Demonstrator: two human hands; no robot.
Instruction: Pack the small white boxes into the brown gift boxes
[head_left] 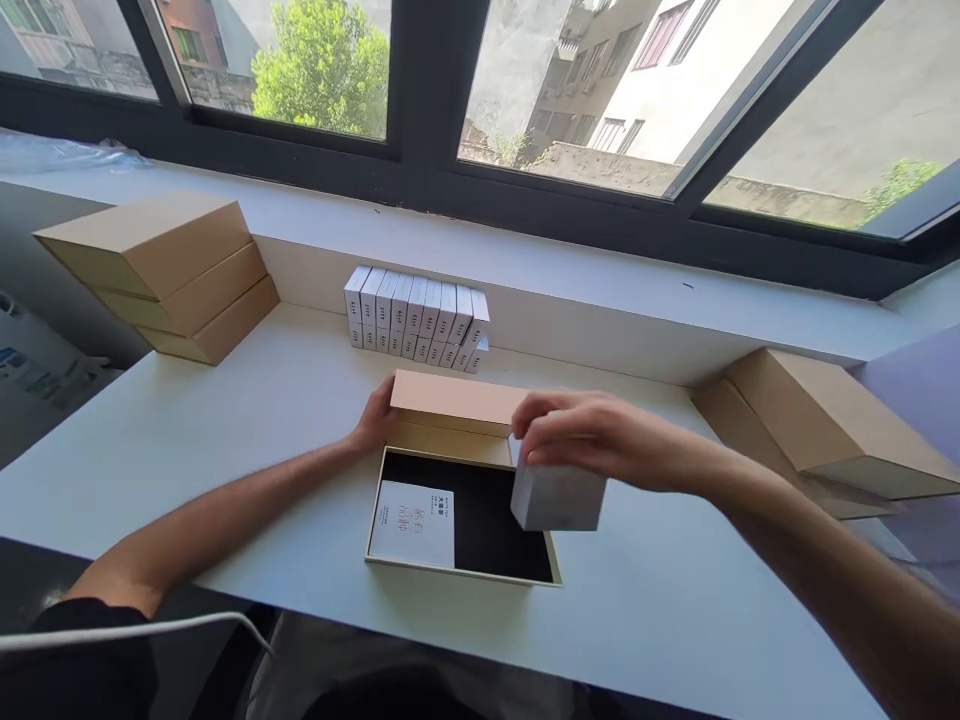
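Note:
A cardboard gift box (461,574) with a black inside (487,510) lies open on the white table. In its left part sits a flat white box (412,528) with printed characters. My left hand (374,418) grips the left end of the gift box's raised tan lid (457,398), its fingertips partly hidden behind it. Over the right side of the gift box, my right hand (592,432) holds a small white box (561,500) from above. That box is tilted and slightly blurred, and the fingers cover its top.
Two layers of small white boxes (416,312) stand in a row against the back ledge (585,310). Stacked tan boxes (176,270) are at the far left, with more tan boxes (832,415) at the right. A white cable (150,628) crosses at lower left.

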